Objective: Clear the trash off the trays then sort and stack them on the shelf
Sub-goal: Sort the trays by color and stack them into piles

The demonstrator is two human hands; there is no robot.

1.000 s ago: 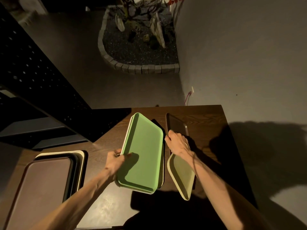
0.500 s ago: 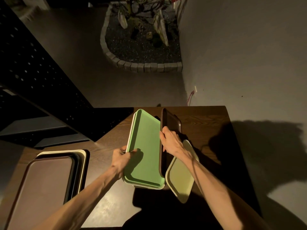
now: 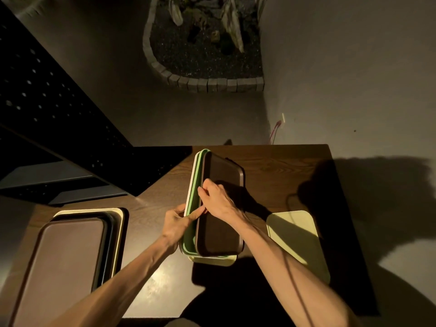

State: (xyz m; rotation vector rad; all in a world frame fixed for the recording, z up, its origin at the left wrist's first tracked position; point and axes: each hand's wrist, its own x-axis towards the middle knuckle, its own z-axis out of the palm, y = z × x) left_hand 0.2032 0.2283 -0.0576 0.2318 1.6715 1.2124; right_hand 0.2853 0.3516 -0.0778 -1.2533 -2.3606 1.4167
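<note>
Dim warm light falls on the wooden table (image 3: 271, 175) in front of you, with a grey wall on the right and a stone-edged planter (image 3: 203, 55) on the floor behind it.

From the head camera, you hold a small bundle of trays at the middle of the table. Your left hand (image 3: 175, 224) grips the left edge of the green tray (image 3: 194, 192), thumb on top and fingers curled under. Your right hand (image 3: 218, 200) pinches the left long edge of the brown tray (image 3: 220, 232), which lies on top of the green one. A pale tray edge shows under both at the near end. The long axis of this bundle runs away from you, a little tilted to the right.

One yellow tray (image 3: 297, 241) lies flat on the table at your right, just beside your right forearm. The sorted stack (image 3: 70, 251), brown trays on a cream one, rests at your left, well apart from the bundle.

I judge you are sorting by colour. The brown tray belongs on the stack at the left, so it must cross over your left hand. Your left hand is nearer to that stack, but your right hand has the tray.
</note>
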